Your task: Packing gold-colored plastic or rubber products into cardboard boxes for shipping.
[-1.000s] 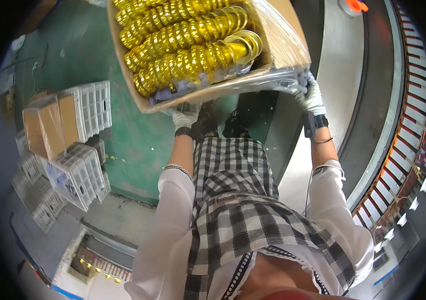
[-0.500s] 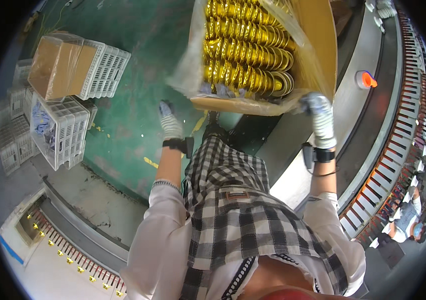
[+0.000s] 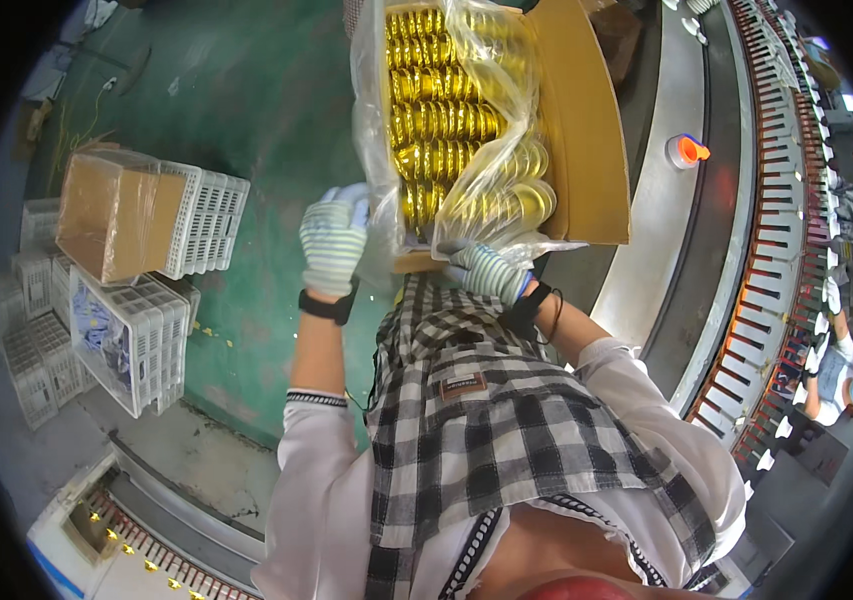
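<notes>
A cardboard box (image 3: 586, 130) lined with a clear plastic bag (image 3: 491, 90) stands in front of me, holding several rows of shiny gold cup-shaped pieces (image 3: 436, 120). The bag's right side lies partly across the gold rows. My right hand (image 3: 491, 272), in a striped glove, is closed on the bag at the box's near edge; its fingertips are partly hidden. Beside the box's left side is my left hand (image 3: 332, 245), gloved the same way. Its fingers stretch toward the bag's left edge, and I see nothing held in them.
White plastic crates (image 3: 151, 340) are stacked at the left, with a brown carton (image 3: 116, 215) on top. A conveyor (image 3: 766, 200) with slotted plates curves along the right. An orange-and-white object (image 3: 686, 151) rests on the metal ledge (image 3: 671, 100). Another person (image 3: 831, 370) sits at the far right.
My right hand has moved left along the box's near edge, drawing the bag inward over the gold pieces. My left hand has risen to the box's left side. The view has shifted.
</notes>
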Tool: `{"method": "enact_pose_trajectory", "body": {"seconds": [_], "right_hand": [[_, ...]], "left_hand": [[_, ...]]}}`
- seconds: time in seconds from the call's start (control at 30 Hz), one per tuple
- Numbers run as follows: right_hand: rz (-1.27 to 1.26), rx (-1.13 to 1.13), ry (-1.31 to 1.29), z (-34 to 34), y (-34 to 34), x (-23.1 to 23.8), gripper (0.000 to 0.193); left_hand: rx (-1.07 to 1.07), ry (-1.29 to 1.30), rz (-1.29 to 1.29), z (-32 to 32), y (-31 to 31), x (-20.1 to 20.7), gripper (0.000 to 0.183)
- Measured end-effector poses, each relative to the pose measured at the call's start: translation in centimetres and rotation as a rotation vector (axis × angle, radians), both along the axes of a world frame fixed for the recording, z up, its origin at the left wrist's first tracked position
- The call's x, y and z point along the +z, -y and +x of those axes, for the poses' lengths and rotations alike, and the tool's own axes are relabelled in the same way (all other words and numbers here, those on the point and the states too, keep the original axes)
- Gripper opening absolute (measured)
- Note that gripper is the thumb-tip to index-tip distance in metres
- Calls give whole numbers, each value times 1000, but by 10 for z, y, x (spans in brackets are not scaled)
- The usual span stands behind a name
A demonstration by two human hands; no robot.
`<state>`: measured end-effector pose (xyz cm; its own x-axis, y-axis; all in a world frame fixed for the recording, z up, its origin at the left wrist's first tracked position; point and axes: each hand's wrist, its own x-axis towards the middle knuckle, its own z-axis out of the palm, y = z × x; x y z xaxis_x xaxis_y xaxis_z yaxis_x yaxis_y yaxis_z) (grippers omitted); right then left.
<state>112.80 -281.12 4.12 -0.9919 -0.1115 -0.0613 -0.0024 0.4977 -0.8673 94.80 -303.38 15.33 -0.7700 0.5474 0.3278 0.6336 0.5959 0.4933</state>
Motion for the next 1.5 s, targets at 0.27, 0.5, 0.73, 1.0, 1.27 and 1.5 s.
{"method": "enact_pose_trajectory", "body": {"seconds": [0.27,0.5,0.73,1.0,1.27,1.5], "right_hand": [[-451,-309,132,-19,-3,5,30],[-346,-175,-9,2,-22,10,31],[-607,-130,275,5,-42,19,34],[-528,41,-297,-14,8,-93,11],[-364,69,143,-25,17,-140,24],[-330,-25,-315,6,4,-83,28]], "left_hand": [[-391,809,471,85,-68,91,25],[442,-236,-71,10,-64,5,41],[207,-42,-264,29,-119,66,27],[-14,571,236,43,-250,-28,23],[-148,712,205,52,-229,-51,18],[-296,539,-131,42,-255,-102,16]]}}
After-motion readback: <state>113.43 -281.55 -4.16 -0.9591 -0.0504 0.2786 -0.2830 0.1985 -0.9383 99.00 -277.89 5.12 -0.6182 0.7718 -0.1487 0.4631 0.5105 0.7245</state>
